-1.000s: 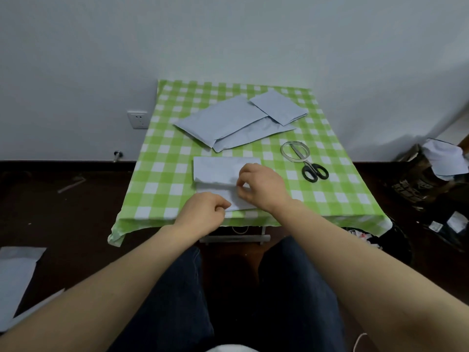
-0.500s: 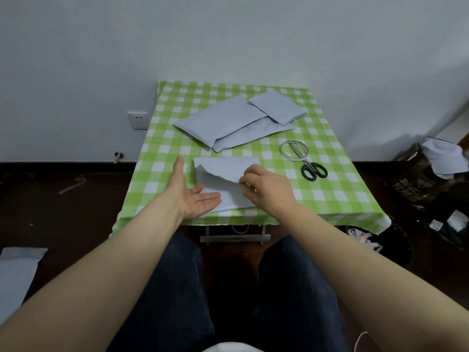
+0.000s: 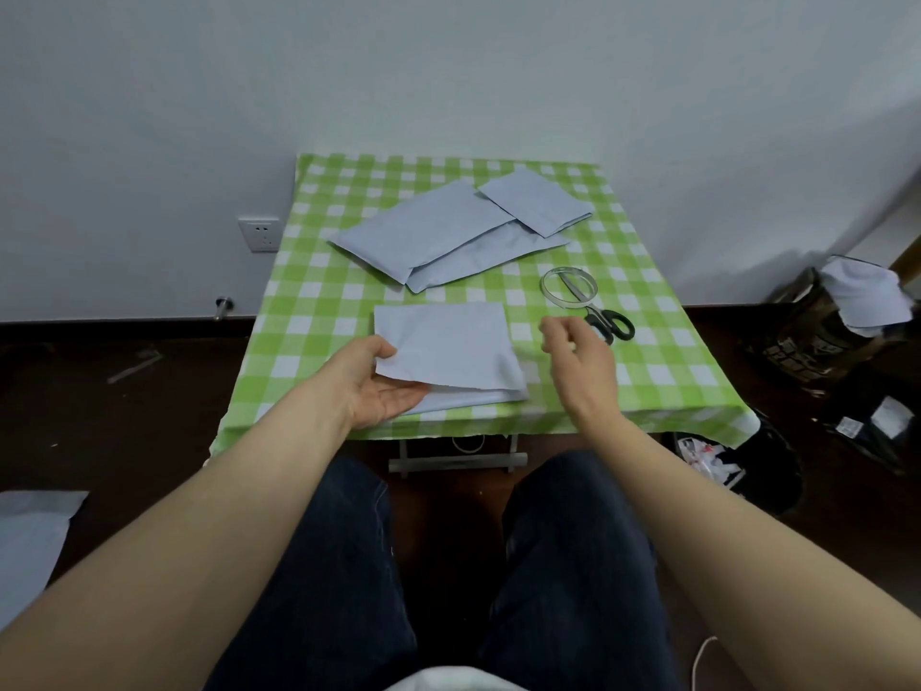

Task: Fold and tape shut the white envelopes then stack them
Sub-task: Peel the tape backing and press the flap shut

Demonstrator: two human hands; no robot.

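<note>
One folded white envelope [image 3: 448, 351] near the front edge of the green-checked table [image 3: 319, 311], its near left corner lifted and pinched by the left grip [image 3: 379, 386]: thumb on top, fingers beneath, palm up. Just right of it and apart from it, the right grip [image 3: 578, 361], fingers loosely curled on nothing, close to black-handled scissors [image 3: 605, 321] and a clear tape roll [image 3: 568, 287]. Farther back, a pile of larger white envelopes [image 3: 438, 236]. On the floor at right, dark packages with white labels [image 3: 892, 416], writing too small to read.

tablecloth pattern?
Green-and-white check on the tablecloth; seen in the head view, the only one.
</note>
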